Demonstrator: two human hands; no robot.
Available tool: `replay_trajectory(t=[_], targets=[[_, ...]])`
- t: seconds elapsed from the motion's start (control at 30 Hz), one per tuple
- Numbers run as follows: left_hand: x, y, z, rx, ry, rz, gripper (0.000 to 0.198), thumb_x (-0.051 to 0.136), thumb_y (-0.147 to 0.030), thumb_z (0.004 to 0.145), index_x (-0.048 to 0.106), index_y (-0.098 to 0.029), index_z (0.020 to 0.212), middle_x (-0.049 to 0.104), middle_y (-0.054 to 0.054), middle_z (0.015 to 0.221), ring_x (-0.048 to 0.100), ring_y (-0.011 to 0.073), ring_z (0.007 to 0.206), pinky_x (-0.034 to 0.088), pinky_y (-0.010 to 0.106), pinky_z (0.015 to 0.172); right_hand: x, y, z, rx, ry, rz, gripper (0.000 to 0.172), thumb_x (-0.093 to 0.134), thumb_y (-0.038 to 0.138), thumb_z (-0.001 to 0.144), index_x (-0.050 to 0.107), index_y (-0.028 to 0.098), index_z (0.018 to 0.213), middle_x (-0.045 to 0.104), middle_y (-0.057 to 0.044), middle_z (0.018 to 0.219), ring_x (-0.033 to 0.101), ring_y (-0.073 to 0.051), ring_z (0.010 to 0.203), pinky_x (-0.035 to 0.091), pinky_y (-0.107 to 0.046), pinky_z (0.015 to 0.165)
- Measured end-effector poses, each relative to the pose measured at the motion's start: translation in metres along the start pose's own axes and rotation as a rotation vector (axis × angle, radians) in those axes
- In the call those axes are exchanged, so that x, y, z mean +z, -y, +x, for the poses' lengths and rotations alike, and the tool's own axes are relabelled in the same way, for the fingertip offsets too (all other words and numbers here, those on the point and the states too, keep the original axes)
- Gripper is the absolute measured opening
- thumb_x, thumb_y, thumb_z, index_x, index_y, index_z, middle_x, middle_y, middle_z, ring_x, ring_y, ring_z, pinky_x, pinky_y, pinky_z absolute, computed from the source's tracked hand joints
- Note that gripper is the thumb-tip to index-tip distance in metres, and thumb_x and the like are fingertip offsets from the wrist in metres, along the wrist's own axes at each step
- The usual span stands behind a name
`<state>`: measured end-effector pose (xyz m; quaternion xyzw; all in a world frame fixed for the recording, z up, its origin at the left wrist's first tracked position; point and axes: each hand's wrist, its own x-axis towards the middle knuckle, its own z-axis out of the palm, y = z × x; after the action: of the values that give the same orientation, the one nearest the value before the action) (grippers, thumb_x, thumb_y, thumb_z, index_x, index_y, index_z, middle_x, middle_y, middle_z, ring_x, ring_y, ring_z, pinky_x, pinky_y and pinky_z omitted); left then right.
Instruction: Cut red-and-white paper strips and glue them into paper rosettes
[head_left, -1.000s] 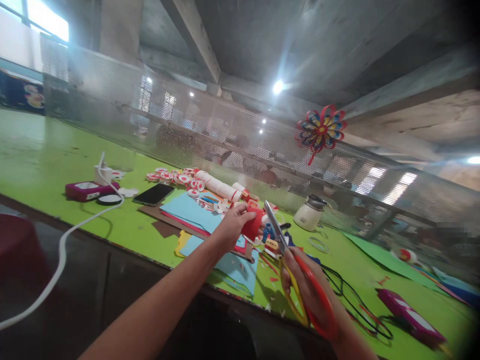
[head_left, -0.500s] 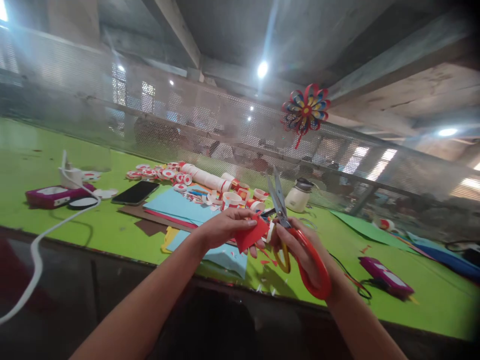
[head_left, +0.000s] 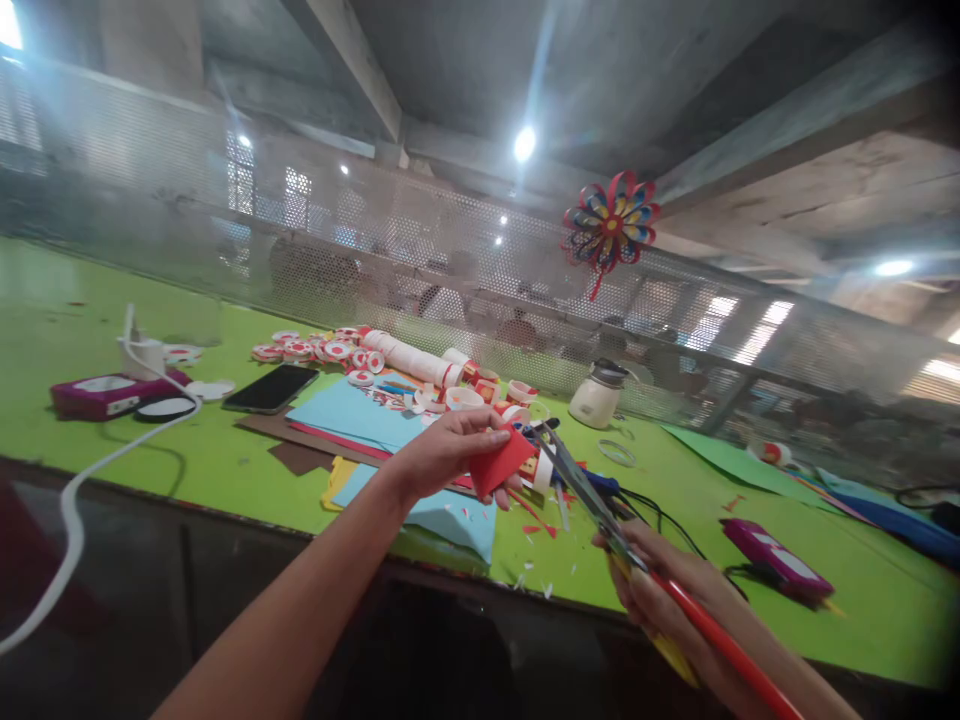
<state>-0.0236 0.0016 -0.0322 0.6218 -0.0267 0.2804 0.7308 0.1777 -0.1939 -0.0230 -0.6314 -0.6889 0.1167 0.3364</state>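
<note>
Pinched in the fingers of my left hand (head_left: 454, 448) is a small piece of red paper (head_left: 499, 462), held above the table. My right hand (head_left: 667, 575) grips a large pair of scissors (head_left: 589, 492) with red and yellow handles. The blades point up and to the left, their tips close to the paper's right edge. Whether the tips touch the paper I cannot tell. Under my left hand lie light blue sheets (head_left: 454, 520). Red and white paper scraps (head_left: 541, 530) are scattered below the blades.
A white paper roll (head_left: 412, 360) and red-and-white discs (head_left: 337, 350) lie behind. A phone (head_left: 271, 387) and a purple power strip (head_left: 105, 393) are left. A cream jug (head_left: 598, 393) stands at the back; another purple power strip (head_left: 778, 560) lies right. A blue-handled tool (head_left: 600, 482) lies behind the scissors.
My right hand has moved right and down and turned the scissors, so their blades now slant left toward the paper instead of pointing up. My left hand has barely moved.
</note>
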Motion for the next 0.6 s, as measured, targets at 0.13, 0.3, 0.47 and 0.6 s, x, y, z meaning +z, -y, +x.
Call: replay_trajectory(t=[0.13, 0.3, 0.47, 0.6], targets=[[0.003, 0.001, -0.001, 0.016, 0.019, 0.046, 0.018, 0.057, -0.031, 0.083, 0.052, -0.014, 0.081, 0.069, 0.01, 0.068, 0.066, 0.0186, 0.051, 0.046, 0.022, 0.042, 0.006, 0.003, 0.003, 0.031, 0.055, 0.074, 0.042, 0.042, 0.054, 0.087, 0.06, 0.02, 0.103, 0.051, 0.0, 0.061, 0.046, -0.011, 0.046, 0.04, -0.022, 0.044], [0.003, 0.001, 0.0, 0.022, 0.011, 0.105, 0.017, 0.057, -0.029, 0.084, 0.057, -0.013, 0.078, 0.069, 0.009, 0.068, 0.065, 0.0155, 0.05, 0.045, 0.021, 0.044, 0.014, 0.006, 0.01, 0.022, 0.053, 0.11, 0.044, 0.046, 0.055, 0.084, 0.063, 0.019, 0.102, 0.051, 0.0, 0.059, 0.044, -0.01, 0.044, 0.039, -0.021, 0.042], [0.002, 0.001, 0.0, 0.034, 0.02, 0.104, 0.015, 0.057, -0.029, 0.084, 0.058, -0.014, 0.082, 0.069, 0.008, 0.067, 0.064, 0.0154, 0.05, 0.045, 0.021, 0.044, 0.016, 0.01, 0.01, 0.039, 0.047, 0.099, 0.046, 0.044, 0.056, 0.085, 0.064, 0.019, 0.105, 0.048, 0.001, 0.056, 0.043, -0.01, 0.041, 0.037, -0.021, 0.04], [0.002, 0.003, 0.001, 0.026, 0.003, 0.104, 0.018, 0.059, -0.031, 0.082, 0.057, -0.014, 0.081, 0.069, 0.008, 0.068, 0.064, 0.0151, 0.05, 0.045, 0.021, 0.044, 0.017, 0.01, 0.01, 0.07, 0.036, 0.067, 0.048, 0.047, 0.057, 0.082, 0.065, 0.018, 0.105, 0.042, 0.003, 0.05, 0.039, -0.01, 0.039, 0.033, -0.02, 0.037]])
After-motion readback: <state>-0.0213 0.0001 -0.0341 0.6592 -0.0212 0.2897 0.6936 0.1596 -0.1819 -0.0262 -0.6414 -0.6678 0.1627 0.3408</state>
